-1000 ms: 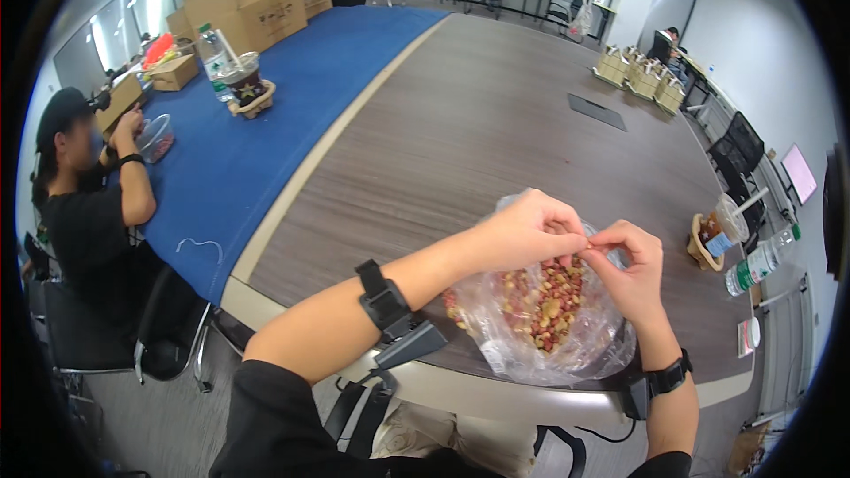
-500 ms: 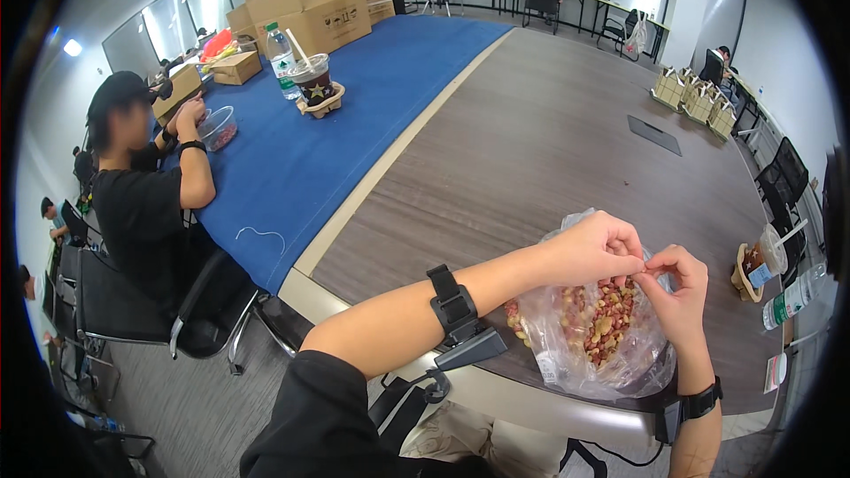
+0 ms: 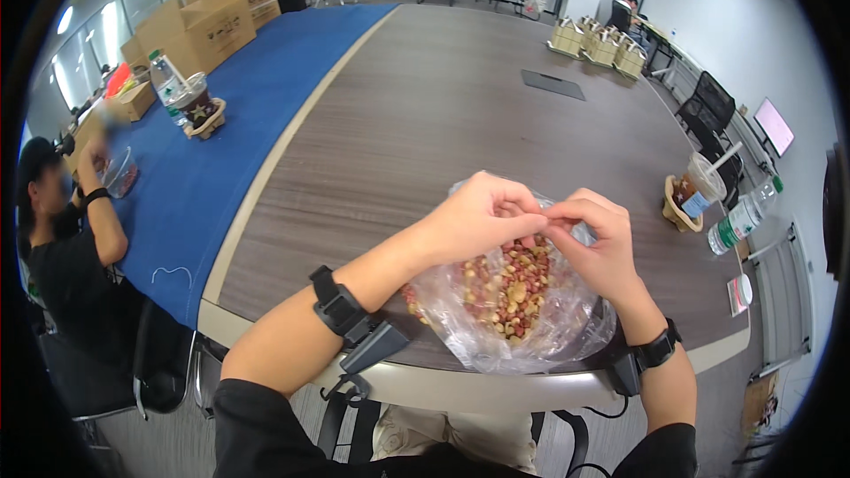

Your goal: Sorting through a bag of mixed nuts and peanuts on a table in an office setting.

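Note:
A clear plastic bag (image 3: 443, 310) lies open near the table's front edge. Inside is a heap of small red-skinned and pale yellow nuts (image 3: 522, 288) that look like peanuts. Over the bag's far part, my left hand (image 3: 496, 212) and my right hand (image 3: 595, 237) meet at the fingertips. Thumb and index finger of each are pinched together. Whatever sits between those fingertips is too small and covered to make out. A few nuts (image 3: 411, 301) show at the bag's left side, partly under my left forearm.
On the right stand an iced drink in a carton holder (image 3: 695, 193), a water bottle (image 3: 745, 219) and a white-lidded tub (image 3: 740, 292). A blue cloth (image 3: 292, 62) covers the left side, where a person (image 3: 66, 230) sits by a clear bowl (image 3: 122, 175). Cardboard boxes (image 3: 217, 31) stand farther back.
The view has swung to the right, so the table and bag appear farther left. My hands remain pinched together over the bag.

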Demonstrator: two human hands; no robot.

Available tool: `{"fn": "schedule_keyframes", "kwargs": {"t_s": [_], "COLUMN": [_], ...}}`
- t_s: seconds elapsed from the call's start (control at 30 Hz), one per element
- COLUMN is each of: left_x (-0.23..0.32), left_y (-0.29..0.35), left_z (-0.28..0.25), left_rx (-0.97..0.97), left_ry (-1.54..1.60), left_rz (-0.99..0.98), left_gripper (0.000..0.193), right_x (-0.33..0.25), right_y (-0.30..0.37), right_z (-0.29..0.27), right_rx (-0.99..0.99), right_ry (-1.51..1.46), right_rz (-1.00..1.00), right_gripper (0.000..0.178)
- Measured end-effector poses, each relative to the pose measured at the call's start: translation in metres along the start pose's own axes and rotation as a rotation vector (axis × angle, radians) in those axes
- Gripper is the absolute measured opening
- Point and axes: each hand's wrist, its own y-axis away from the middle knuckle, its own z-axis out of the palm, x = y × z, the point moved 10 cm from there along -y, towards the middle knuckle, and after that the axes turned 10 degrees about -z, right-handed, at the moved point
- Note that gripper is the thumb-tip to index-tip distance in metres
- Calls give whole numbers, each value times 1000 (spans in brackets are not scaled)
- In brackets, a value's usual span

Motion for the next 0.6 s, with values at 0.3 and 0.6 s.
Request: {"fn": "schedule_keyframes", "kwargs": {"t_s": [0.3, 0.6], "left_x": [6, 1], "left_y": [2, 1], "left_z": [1, 3], "left_rx": [54, 29], "left_ry": [68, 98], "left_rz": [-28, -7], "left_gripper": [17, 15], "right_x": [8, -10], "right_y": [6, 1], "right_z": [-7, -5], "right_rx": [75, 15], "right_ry": [2, 158], "right_rz": [53, -64], "right_gripper": [17, 18]}}
